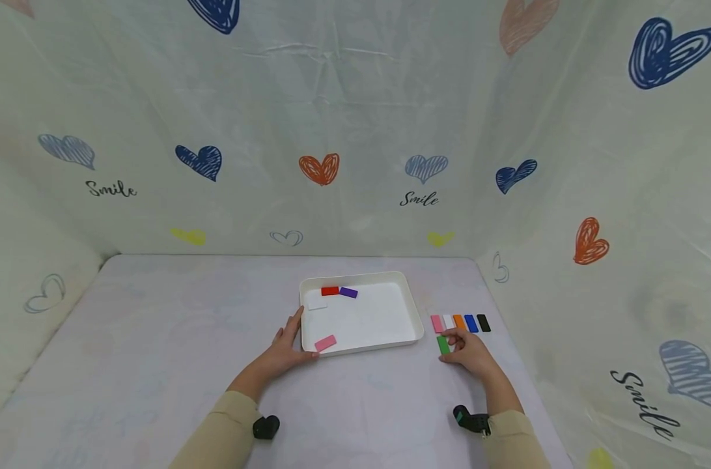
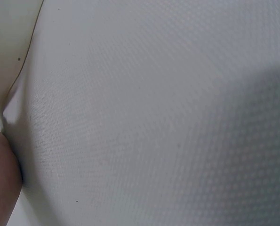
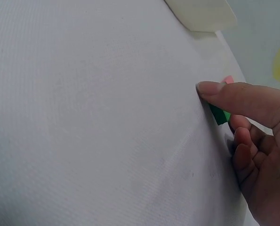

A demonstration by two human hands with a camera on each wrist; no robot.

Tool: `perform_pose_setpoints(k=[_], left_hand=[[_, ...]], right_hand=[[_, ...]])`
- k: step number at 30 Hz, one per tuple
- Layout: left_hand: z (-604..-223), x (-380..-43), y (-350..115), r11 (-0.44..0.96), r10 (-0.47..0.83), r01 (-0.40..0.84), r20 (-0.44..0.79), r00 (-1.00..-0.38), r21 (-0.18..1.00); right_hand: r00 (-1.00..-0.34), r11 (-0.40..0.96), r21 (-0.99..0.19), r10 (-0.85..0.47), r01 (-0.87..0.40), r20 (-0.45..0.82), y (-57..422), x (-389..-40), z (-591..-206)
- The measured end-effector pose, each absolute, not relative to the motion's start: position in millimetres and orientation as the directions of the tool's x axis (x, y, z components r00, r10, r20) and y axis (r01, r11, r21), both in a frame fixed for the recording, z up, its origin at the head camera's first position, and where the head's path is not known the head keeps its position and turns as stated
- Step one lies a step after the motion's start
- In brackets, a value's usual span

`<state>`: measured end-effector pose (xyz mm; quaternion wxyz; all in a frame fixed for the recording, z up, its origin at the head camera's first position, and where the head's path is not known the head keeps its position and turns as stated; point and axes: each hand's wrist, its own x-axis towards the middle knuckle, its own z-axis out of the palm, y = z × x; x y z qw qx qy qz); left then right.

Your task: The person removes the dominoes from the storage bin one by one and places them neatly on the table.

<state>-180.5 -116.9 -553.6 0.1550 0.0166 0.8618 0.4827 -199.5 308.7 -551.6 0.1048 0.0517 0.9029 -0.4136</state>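
Observation:
A white tray (image 1: 361,349) stands on the table, holding a red block (image 1: 329,291), a purple block (image 1: 348,293), a white block (image 1: 317,304) and a pink block (image 1: 325,342). My left hand (image 1: 284,355) spreads along its left side, fingers at the left rim and thumb at the front left corner. To the right of the tray, my right hand (image 1: 467,352) pinches a green block (image 1: 443,345) between thumb and fingers, low over the table. In the right wrist view the thumb (image 3: 243,99) lies across this green block (image 3: 218,114) and covers part of it.
Behind the right hand, a row holds another pink block (image 1: 436,324), another white block (image 1: 448,321), an orange block (image 1: 460,322), a blue block (image 1: 471,323) and a black block (image 1: 483,323). A heart-printed cloth (image 1: 361,215) hangs behind the table.

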Motion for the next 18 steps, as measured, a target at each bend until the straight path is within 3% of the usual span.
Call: perform_pose_setpoints(k=[13,18], left_hand=[[-554,-180,-117,0.538,0.184,-0.112,-0.247,-0.952,0.835],[-553,-180,-117,0.531,0.188,-0.105,-0.237,-0.953,0.841]], right_hand=[[-0.977,0.573,-0.798,0.026,0.187,-0.210,309,-194,-541],[-0.989,0.516,-0.849,-0.032,0.110,-0.147,291,-192,-523]])
